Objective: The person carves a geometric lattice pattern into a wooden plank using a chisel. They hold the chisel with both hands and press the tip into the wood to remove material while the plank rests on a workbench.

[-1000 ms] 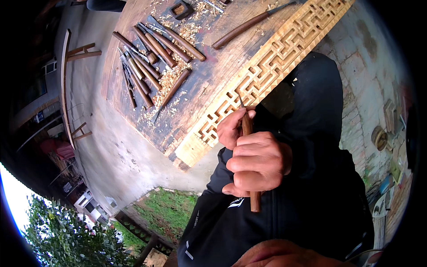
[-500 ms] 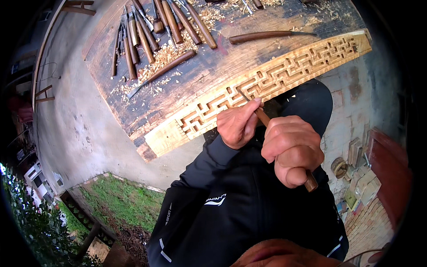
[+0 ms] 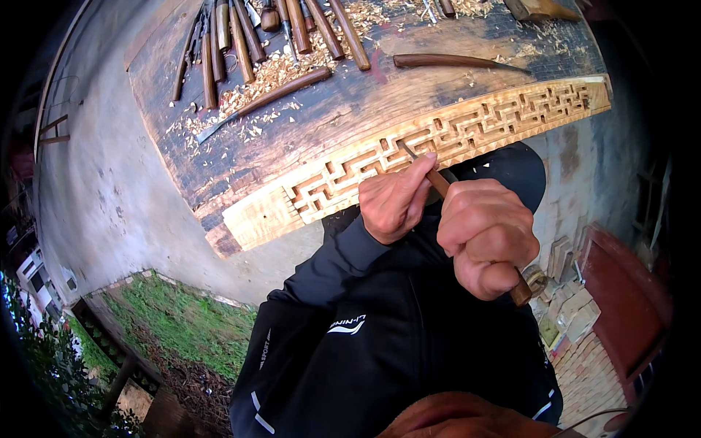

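Note:
A long pale wooden board (image 3: 467, 131) carved with a maze-like fretwork pattern lies along the near edge of a dark workbench (image 3: 241, 146). My right hand (image 3: 485, 237) is wrapped around the brown wooden handle of a carving chisel (image 3: 438, 181). Its blade tip rests on the carved pattern. My left hand (image 3: 394, 201) pinches the chisel shaft near the blade and steadies it against the board. Both black sleeves come up from the lower edge.
Several wood-handled chisels (image 3: 241, 36) lie in a row at the back of the bench among wood shavings (image 3: 274, 69). One long tool (image 3: 453, 62) lies alone to the right. Concrete floor (image 3: 95, 190), grass (image 3: 182, 321) and stacked bricks (image 3: 577, 306) surround the bench.
The view has swung, so the bench and board now run more level across the top. Both hands stayed on the chisel, and its tip has come to rest on the fretwork.

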The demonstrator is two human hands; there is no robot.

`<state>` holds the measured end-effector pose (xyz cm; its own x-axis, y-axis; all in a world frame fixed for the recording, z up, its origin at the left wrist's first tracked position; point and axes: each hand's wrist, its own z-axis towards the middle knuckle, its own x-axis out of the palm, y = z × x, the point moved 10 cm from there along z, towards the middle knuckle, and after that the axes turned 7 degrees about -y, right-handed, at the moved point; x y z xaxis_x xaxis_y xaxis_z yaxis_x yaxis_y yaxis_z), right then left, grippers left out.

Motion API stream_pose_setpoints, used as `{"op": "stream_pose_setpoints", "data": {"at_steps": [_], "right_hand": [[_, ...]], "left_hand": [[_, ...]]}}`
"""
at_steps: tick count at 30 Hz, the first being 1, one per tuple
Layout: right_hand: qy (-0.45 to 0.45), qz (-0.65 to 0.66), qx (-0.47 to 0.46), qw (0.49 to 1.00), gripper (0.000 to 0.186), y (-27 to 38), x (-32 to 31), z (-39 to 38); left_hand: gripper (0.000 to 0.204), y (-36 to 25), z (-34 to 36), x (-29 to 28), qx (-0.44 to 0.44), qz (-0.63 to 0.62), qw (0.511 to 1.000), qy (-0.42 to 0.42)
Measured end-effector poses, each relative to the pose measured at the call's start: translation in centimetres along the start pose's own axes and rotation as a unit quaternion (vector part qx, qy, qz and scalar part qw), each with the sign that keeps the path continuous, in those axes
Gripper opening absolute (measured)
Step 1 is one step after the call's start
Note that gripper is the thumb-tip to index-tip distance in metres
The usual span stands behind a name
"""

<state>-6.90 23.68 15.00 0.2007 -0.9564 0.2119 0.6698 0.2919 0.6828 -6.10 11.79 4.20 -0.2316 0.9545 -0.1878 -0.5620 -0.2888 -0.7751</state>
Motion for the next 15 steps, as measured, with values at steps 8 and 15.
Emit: {"op": "stream_pose_setpoints", "data": {"at_steps": [8, 15], "right_hand": [[0.044, -0.093, 0.068, 0.992, 0.058, -1.6, 2.0, 3.0], [0.08, -0.185, 0.192, 0.961, 0.065, -5.0, 3.2, 5.4]], "left_hand": [[0.057, -0.2, 0.8, -0.5, -0.009, -0.024, 0.999, -0.04], [0.06, 1.3, -1.7, -0.2, -0.044, 0.028, 0.998, -0.044]]}}
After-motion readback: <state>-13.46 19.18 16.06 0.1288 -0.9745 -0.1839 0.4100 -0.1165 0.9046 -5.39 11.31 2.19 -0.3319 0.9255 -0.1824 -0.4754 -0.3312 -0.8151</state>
